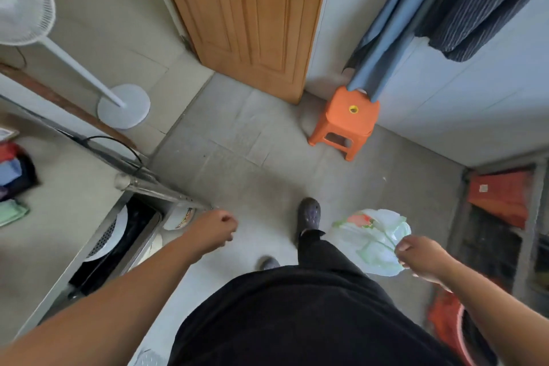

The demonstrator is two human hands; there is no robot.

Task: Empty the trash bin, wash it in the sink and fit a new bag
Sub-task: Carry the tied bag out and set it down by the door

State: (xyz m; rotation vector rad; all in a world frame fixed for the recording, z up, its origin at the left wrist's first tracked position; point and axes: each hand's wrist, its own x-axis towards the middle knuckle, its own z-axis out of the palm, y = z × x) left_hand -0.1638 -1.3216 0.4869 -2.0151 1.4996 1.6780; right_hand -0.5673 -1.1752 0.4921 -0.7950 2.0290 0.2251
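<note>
My right hand (421,255) is closed around the gathered neck of a full, pale green translucent trash bag (372,239), which hangs beside my right leg above the floor. Something red and white shows through the bag's top. My left hand (217,227) swings free at my left side with its fingers curled in and nothing in it. An orange-red bin or bucket (454,327) shows partly at the lower right, behind my right forearm; its inside is hidden.
A wooden door (252,18) stands ahead. An orange plastic stool (344,122) sits by the right wall under hanging blue cloth. A white standing fan (123,105) is at the left. A counter with a black stove (118,244) runs along my left, shelving (505,217) along my right.
</note>
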